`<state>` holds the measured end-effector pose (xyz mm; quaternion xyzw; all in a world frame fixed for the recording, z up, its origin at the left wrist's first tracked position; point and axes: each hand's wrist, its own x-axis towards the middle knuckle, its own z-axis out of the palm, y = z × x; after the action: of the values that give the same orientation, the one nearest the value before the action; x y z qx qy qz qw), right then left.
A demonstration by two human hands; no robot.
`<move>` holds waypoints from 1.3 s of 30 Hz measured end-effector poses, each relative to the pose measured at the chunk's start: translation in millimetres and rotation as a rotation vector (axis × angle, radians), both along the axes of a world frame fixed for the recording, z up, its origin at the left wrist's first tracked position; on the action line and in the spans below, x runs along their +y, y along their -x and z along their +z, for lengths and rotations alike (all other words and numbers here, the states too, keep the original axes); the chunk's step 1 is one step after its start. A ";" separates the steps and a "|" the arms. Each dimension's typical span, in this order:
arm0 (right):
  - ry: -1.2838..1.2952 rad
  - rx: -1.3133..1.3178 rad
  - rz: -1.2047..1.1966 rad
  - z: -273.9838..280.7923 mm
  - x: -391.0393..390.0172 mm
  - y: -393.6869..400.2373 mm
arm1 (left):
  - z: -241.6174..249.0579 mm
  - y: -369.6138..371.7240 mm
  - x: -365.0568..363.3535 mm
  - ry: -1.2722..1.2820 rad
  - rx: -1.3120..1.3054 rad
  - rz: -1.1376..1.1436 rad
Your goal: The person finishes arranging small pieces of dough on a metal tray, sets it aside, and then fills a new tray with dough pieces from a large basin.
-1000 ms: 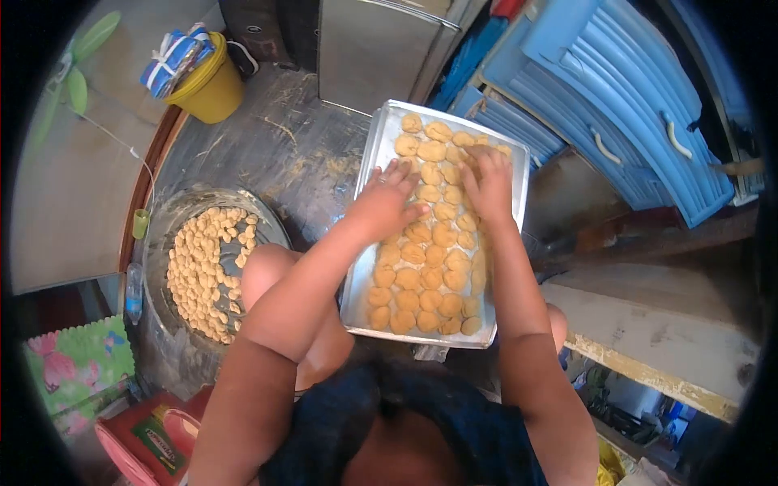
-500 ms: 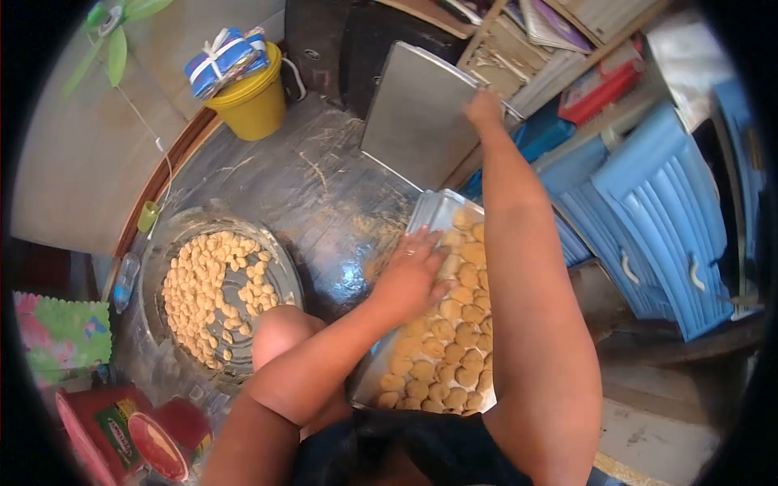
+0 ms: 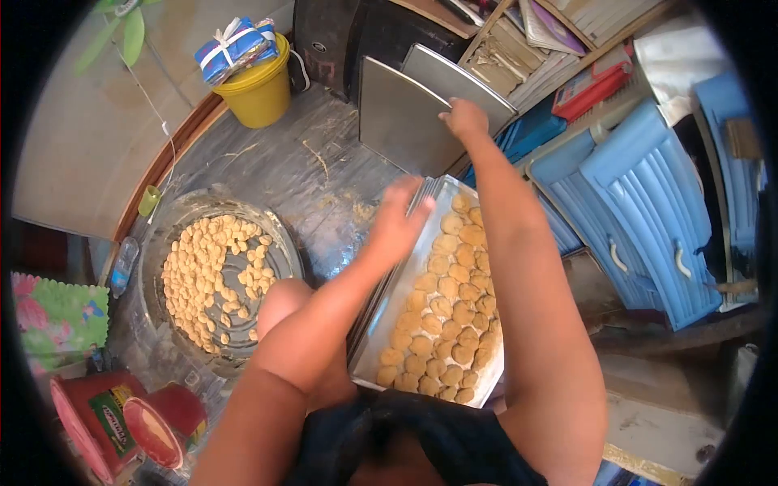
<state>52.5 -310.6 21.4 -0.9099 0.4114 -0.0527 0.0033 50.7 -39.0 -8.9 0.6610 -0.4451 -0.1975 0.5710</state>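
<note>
Two sheets (image 3: 403, 117) — one (partly) hidden.

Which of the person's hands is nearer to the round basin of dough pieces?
Left. The left hand is beside the upper edge of the dough-filled tray, toward the round basin; the right hand is farther off, at the upright metal sheet's top corner.

Soft, muted indoor light in a round, wide-angle view.
A bluish-white glare glints on the floor (image 3: 336, 253), just left of the left hand (image 3: 395, 223), which motion blur smears; the right hand (image 3: 466, 121) looks crisper. Well right of both hands, the blue doors (image 3: 640, 211) bow with lens distortion, and black swallows the corners.
</note>
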 end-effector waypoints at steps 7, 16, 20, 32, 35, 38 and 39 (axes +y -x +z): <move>0.456 -0.281 0.277 83.9 142.2 114.4 | 52.0 -65.3 36.0 0.300 1.183 0.230; 0.492 -0.189 0.476 86.1 356.5 346.2 | 56.0 -32.9 87.4 0.310 0.855 -0.334; -0.526 -0.951 0.049 35.8 357.7 422.4 | 34.1 3.8 88.2 0.351 0.939 -0.510; -0.477 -1.034 -0.465 -95.9 355.0 410.2 | -44.7 21.6 92.0 -0.536 0.078 -0.173; -0.336 -1.022 -0.453 -95.0 351.6 408.1 | -46.9 19.8 90.4 -0.454 0.128 -0.175; -0.268 -0.971 -0.499 -90.0 347.9 406.1 | -37.8 23.8 93.7 -0.387 0.178 -0.137; -0.310 -0.928 -0.520 -90.5 346.3 405.9 | -44.0 22.8 92.2 -0.363 -0.066 -0.114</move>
<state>-353.4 35.7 -69.0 -0.6487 0.5808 -0.3860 0.3049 27.9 53.2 -52.9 0.7330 -0.4571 -0.2849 0.4154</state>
